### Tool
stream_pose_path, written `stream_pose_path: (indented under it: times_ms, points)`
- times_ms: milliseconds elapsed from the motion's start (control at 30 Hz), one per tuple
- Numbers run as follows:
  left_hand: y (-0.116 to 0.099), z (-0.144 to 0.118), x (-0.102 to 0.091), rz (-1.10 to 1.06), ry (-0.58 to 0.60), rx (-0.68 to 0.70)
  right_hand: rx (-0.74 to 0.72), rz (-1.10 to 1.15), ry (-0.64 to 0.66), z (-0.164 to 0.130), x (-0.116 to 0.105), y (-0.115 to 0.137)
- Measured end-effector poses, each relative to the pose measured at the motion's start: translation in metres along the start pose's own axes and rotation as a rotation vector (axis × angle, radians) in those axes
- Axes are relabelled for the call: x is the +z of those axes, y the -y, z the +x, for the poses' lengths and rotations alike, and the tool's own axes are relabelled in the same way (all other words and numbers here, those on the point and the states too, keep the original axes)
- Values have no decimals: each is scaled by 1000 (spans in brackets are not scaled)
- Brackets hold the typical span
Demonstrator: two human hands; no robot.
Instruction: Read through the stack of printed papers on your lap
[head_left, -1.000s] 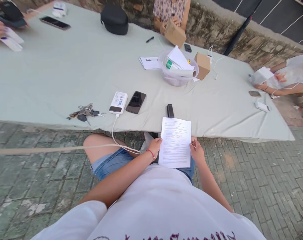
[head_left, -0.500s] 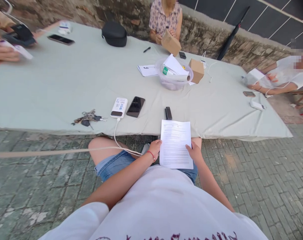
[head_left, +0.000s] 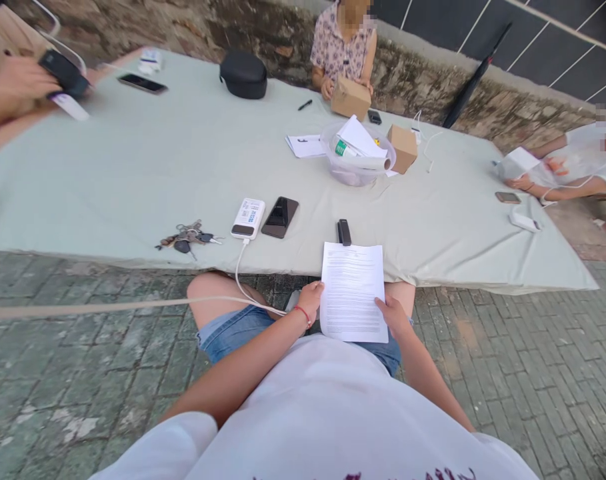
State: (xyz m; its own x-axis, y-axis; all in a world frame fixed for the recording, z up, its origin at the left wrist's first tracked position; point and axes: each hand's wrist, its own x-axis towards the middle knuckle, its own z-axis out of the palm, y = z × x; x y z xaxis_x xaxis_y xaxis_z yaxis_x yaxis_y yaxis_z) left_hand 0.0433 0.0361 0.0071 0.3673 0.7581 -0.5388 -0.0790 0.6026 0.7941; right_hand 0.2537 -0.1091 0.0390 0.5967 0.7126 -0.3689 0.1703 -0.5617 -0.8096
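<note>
Paper [head_left: 351, 293] with printed lines spans the gap between the two hands: fingers of the left hand [head_left: 311, 298] pinch its left edge, fingers of the right hand [head_left: 395, 315] grip the right edge slightly nearer the body, thumb on top. Beyond the fingers, on the surface [head_left: 183, 167], a small black device [head_left: 343, 232] sits at the paper's far edge; black phone [head_left: 281, 217], white power bank [head_left: 248, 219] and keys [head_left: 185, 237] lie ahead and left of the left fingers.
</note>
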Motion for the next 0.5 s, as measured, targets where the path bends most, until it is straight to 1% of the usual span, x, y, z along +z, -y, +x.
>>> stream_pose_path:
  times_ms: [133, 200, 300, 367, 500]
  points:
    - [-8, 2, 0, 49, -15, 45, 91, 221, 96, -1, 0, -3]
    - [-12, 1, 1, 53, -6, 59, 127, 304, 114, 0, -1, -3]
    - [-15, -4, 0, 47, 30, 73, 168, 361, 115, 1, -5, 0]
    - [-16, -9, -4, 56, 72, 38, 183, 374, 100, -1, -8, 2]
    - [-18, -18, -18, 132, 186, -129, 224, 392, 62, -12, -11, 11]
